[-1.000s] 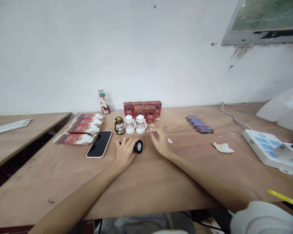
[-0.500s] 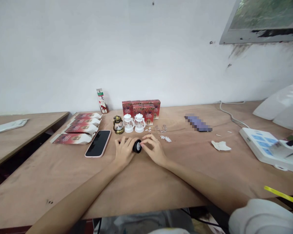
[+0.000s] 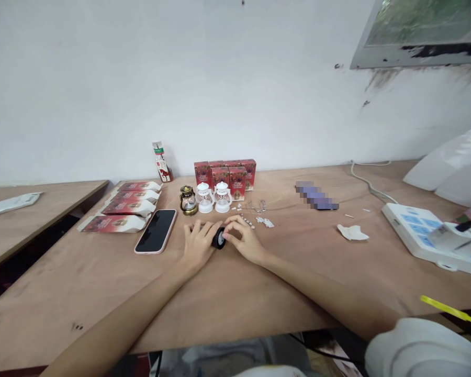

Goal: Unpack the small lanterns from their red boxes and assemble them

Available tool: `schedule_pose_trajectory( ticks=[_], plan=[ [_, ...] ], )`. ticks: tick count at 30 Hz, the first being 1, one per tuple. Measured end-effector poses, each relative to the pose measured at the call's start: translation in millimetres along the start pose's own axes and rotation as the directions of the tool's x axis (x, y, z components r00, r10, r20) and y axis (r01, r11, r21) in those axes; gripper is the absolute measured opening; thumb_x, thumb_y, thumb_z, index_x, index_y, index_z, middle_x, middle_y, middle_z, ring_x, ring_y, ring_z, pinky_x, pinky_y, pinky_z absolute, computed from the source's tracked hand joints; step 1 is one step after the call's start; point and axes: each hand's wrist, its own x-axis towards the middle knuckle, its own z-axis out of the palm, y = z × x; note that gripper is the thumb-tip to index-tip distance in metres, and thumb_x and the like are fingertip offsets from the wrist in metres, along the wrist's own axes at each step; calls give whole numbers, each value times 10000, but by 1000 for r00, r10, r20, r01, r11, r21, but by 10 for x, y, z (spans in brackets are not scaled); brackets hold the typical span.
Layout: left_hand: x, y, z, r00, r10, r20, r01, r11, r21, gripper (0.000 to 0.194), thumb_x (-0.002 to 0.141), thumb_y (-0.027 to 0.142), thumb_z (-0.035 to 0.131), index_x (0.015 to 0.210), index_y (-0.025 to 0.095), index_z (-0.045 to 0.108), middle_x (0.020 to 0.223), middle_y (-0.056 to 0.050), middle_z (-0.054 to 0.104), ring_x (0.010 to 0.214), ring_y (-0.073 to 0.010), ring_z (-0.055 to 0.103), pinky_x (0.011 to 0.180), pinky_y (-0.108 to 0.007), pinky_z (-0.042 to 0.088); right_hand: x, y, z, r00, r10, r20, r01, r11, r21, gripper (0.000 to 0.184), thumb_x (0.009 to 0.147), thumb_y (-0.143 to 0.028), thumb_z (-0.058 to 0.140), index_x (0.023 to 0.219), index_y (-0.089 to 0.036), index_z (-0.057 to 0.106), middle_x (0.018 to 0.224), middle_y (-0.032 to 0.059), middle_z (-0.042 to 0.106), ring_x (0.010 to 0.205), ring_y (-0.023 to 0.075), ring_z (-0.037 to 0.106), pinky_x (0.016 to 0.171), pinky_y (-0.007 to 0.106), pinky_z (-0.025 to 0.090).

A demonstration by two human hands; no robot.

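The right arm (image 3: 317, 288) wears a loose white sleeve (image 3: 419, 345), creased in curved folds and ending around the elbow. Left forearm (image 3: 141, 303), left hand (image 3: 198, 244) and right hand (image 3: 243, 241) are bare. White cloth (image 3: 269, 372) also shows at the body's front.

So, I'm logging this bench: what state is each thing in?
Black piece: held on its side
Left hand: curled around it
Right hand: fingertips at its end
White lanterns: upright
Bronze lantern: upright
Phone: face up, screen dark
Red boxes: standing
Red cartons: lying down
Paper scrap: creased
Power strip: plugs in
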Motion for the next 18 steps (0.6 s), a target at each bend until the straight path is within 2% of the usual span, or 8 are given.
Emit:
schedule_pose_trajectory(
  ticks=[8, 18],
  plan=[
    [-16, 5, -8, 1000, -17, -1, 17, 1000, 11, 298, 858, 245, 519, 1145, 216, 596, 1048, -83, 681, 911, -264, 511, 691, -367, 270, -19, -4, 6, 984, -173, 48, 180, 953, -242, 72, 876, -257, 476, 842, -207, 514, 1009, 77, 561, 987, 210, 539, 865, 392, 387],
    [-23, 3, -5, 1000, 2, -26, -1, 1000, 23, 275, 854, 209, 518, 1114, 202, 608, 1001, -75, 690, 884, -258, 507, 680, -367, 260, -9, 15, 14, 970, -236, 52, 240, 919, -314, 156, 920, -260, 405, 832, -211, 525, 963, 69, 585, 942, 188, 546, 821, 343, 390]
  ],
)
